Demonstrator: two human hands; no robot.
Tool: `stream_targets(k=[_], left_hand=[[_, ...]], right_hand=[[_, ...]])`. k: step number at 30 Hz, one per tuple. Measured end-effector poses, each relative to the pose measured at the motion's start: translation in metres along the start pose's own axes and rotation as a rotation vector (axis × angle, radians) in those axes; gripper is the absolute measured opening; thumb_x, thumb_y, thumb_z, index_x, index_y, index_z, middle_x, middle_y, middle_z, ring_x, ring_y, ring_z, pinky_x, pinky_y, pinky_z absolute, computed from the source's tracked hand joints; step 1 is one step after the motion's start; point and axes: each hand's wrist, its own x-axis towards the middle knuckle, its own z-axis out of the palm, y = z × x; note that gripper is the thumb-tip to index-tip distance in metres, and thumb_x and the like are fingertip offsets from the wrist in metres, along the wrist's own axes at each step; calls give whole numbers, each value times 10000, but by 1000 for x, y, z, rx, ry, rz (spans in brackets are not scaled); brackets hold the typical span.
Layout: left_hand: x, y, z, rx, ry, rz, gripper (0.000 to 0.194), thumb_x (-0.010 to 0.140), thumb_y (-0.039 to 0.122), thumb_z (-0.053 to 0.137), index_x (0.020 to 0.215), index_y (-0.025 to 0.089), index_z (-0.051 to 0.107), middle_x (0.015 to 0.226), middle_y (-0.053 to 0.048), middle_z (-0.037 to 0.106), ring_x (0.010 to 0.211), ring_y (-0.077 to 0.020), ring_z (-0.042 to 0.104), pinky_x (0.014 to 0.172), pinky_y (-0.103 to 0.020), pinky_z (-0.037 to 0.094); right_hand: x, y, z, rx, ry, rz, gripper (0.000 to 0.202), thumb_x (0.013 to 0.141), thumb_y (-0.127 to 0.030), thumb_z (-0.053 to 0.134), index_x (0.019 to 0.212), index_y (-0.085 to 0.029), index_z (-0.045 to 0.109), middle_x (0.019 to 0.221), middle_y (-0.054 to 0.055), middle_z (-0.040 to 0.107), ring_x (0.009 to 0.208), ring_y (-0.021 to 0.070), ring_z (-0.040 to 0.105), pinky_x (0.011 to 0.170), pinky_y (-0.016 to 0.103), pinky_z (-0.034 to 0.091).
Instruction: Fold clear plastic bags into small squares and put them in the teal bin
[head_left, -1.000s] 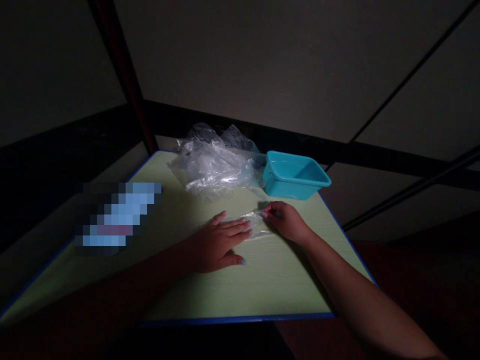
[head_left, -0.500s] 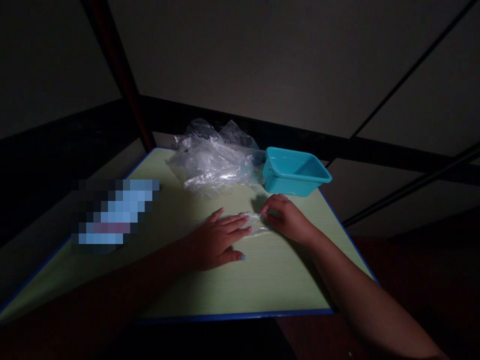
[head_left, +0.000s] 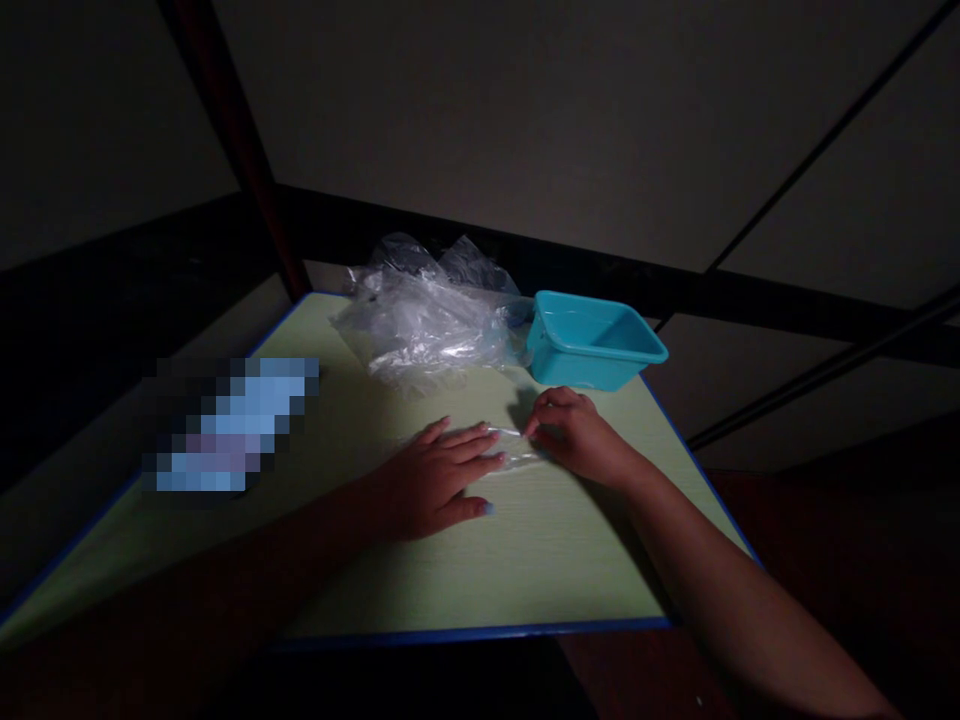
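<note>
The right hand (head_left: 576,435), just on the near side of the turquoise bin (head_left: 581,372), pinches thumb and fingertips together on a clear plastic piece (head_left: 516,458). That piece lies nearer and left of the bin, partly under the flat, spread-fingered left hand (head_left: 441,488). Crumpled clear plastic (head_left: 435,325) sits just left of the bin; a pixelated blue object (head_left: 259,400) lies farther left.

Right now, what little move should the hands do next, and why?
Perhaps the right hand should gently pull its end of the clear plastic straight, because the left hand lies spread over another part and the plastic between them looks creased.
</note>
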Motion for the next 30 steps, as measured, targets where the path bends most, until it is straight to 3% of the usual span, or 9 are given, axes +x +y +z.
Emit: stream_targets(k=[17,25,28,30], left_hand=[[-2,-1,2,32,8,10,577,971,514,357,1466,217,357,1586,-146,163,1453,-302,209,1141,-568,155],[-1,1,2,43,5,-1,563,969,507,360,1449,213,379,1570,-141,236,1447,-281,236,1142,-562,157],[-2,0,5,48,24,0,562,968,508,362,1447,215,387,1571,-146,230,1448,-284,233,1143,-558,159],[-2,0,5,53,23,3,569,968,511,358,1450,211,383,1570,-150,229,1448,-286,231,1143,-558,159]], right_hand=[[0,-1,-8,-73,-9,31,411,724,60,497,856,-236,750,1005,60,660,1022,240,575,891,389,354],[0,-8,-10,-151,-33,50,401,686,49,499,836,-225,750,1003,72,673,1014,258,585,875,405,365],[-1,-16,-11,-174,-58,-4,333,705,7,535,859,-209,736,1088,94,675,1079,277,581,938,452,359],[-3,-22,-10,-138,-80,-32,353,749,-24,525,998,-204,700,1232,113,637,1177,282,548,1013,521,319]])
